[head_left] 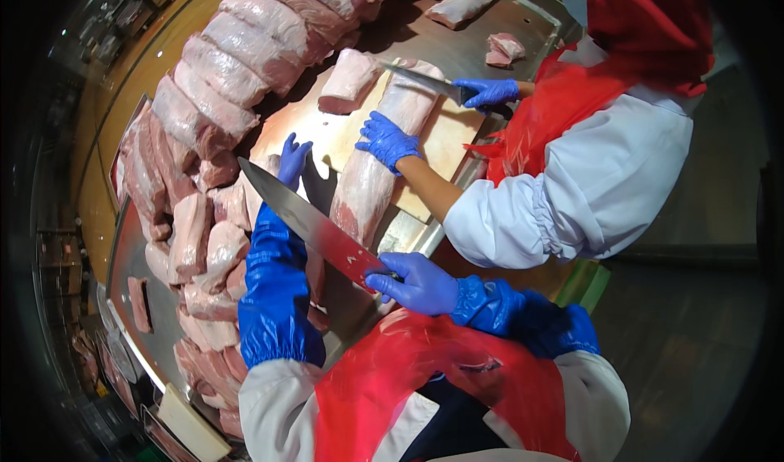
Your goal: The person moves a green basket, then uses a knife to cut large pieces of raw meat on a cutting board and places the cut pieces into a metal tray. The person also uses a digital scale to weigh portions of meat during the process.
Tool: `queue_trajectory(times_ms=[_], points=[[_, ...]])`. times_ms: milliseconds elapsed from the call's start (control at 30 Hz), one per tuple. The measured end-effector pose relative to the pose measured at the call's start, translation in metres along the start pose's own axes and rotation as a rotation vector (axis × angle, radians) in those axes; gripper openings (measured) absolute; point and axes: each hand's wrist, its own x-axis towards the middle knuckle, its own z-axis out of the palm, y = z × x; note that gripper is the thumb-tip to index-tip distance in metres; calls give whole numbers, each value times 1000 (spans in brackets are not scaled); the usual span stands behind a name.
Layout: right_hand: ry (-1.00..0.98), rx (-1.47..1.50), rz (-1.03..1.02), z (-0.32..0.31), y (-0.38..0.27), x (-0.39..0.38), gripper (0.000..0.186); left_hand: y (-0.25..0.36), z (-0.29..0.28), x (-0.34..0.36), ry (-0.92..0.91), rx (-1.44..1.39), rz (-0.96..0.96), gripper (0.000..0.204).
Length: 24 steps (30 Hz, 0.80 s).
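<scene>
My right hand, in a blue glove, is closed round the handle of a large butcher's knife. The wide blade points up and left, its tip above the heaped meat, and crosses in front of my left forearm. My left hand, also blue-gloved, has its thumb and fingers apart over the pale board edge, beside cut pork pieces. Whether it touches the meat beneath I cannot tell. Just right of it lies a long pork loin on a cutting board.
At the right a co-worker's gloved hand presses on that loin; the other hand holds a knife across its far end. Many pork loins are piled along the metal table's left and far sides. A short pork piece sits nearby.
</scene>
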Motion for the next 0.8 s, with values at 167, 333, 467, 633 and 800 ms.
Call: queue_trajectory(times_ms=[167,333,467,633,800], points=[[116,-134,13,-4,-2,-1,26,29,55,94,-182,-132,-3,70],[282,-222,1,-7,4,6,29,38,107,107,-413,-201,92,57],[216,-317,-86,-3,6,15,29,28,52,76,-180,-168,-40,51],[167,-343,-114,0,-2,11,27,30,6,-14,-275,3,-115,44],[83,-326,-154,1,2,10,25,19,-34,-93,-193,114,-109,48]])
